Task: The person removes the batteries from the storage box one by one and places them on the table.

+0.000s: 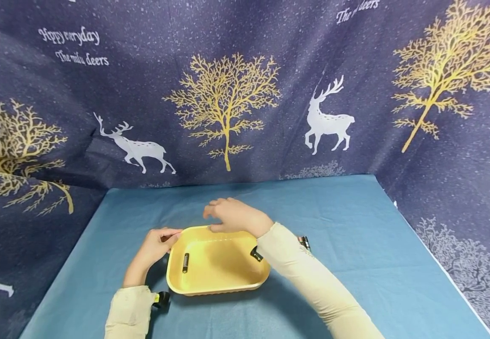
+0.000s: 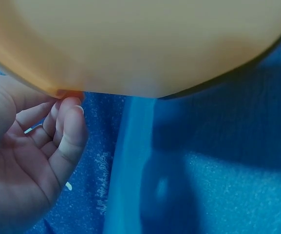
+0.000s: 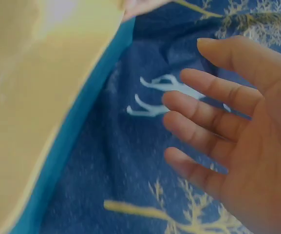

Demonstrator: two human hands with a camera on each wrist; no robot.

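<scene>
A yellow plastic basin [image 1: 219,286] stands on the blue cloth, with a small black battery [image 1: 185,262] lying inside toward its left end. My left hand [image 1: 156,246] pinches the rim at the far left corner. In the left wrist view, thumb and fingertips of that left hand [image 2: 38,141] meet at the basin's edge [image 2: 130,83]. Over the far rim hovers my right hand [image 1: 238,216], its fingers spread and loosely bent. The right wrist view shows this right hand [image 3: 228,131] holding nothing, apart from the basin [image 3: 47,97].
Small black and copper-coloured batteries [image 1: 304,243] lie right of the basin, partly behind the right sleeve [image 1: 313,282]. A dark patterned curtain [image 1: 236,28] hangs behind the blue cloth [image 1: 355,226].
</scene>
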